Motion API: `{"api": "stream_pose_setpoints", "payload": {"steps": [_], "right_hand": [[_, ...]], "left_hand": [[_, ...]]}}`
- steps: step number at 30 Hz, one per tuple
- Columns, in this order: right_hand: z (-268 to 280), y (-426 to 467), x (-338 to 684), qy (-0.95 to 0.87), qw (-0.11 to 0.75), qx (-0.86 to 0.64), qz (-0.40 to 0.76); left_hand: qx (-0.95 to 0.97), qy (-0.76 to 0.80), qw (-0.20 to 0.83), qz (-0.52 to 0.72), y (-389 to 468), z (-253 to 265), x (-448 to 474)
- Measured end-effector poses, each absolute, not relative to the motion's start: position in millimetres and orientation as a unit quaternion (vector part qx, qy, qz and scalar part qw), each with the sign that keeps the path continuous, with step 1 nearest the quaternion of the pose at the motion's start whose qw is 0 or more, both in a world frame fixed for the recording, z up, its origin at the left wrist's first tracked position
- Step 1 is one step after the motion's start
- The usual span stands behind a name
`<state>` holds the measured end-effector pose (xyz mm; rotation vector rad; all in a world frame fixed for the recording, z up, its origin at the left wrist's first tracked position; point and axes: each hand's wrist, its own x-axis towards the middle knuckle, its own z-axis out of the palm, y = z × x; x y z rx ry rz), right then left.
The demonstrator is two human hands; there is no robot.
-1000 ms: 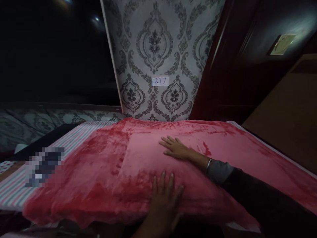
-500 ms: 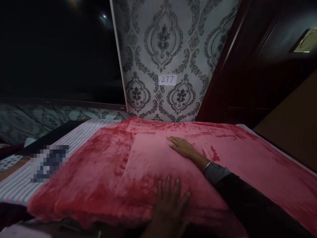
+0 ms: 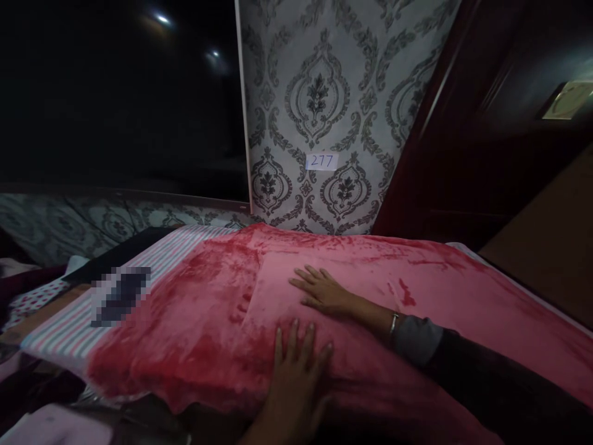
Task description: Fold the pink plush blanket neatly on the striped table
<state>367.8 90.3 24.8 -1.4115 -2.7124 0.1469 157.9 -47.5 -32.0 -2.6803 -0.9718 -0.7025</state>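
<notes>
A pink-red plush blanket (image 3: 185, 321) is spread over the table, with a folded layer of the same fabric (image 3: 278, 278) lying in its middle. Flat on that layer rests my right hand (image 3: 324, 290), fingers spread and pointing left, a bracelet at its wrist. Nearer to me, my left hand (image 3: 296, 371) lies palm down on the near part of the fabric, its fingers apart and pointing away from me. Neither hand grips the cloth. Darker red streaks mark where the pile is brushed another way.
A striped cloth (image 3: 65, 334) shows beneath the blanket at the left, with a blurred-out dark item (image 3: 123, 296) on it. Behind stand a large black screen (image 3: 120, 99), a patterned wall with a "277" label (image 3: 322, 162), and a dark red door (image 3: 463, 154). Clothes lie at the lower left.
My right hand has slid left and a little nearer over the folded layer, its fingers spreading wider. My left hand has shifted slightly left. The camera view has turned a little left.
</notes>
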Motion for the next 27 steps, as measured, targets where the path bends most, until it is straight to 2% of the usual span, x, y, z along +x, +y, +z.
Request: {"api": "stream_pose_setpoints", "payload": {"steps": [8,17,25,27], "right_hand": [[18,148,377,-0.824,0.026,-0.558,0.094],[-3,160,379,-0.799,0.077,-0.588,0.097],[20,155,372,-0.78,0.029,-0.615,0.113],[28,149,362,-0.782,0.039,-0.615,0.093]], "left_hand": [[-0.9,-0.325,0.118,-0.266,-42,-58,159],[-0.891,-0.317,0.136,-0.295,-34,-70,160],[-0.909,-0.322,0.101,-0.246,-45,-50,150],[-0.91,-0.311,0.104,-0.254,-46,-40,143]]}}
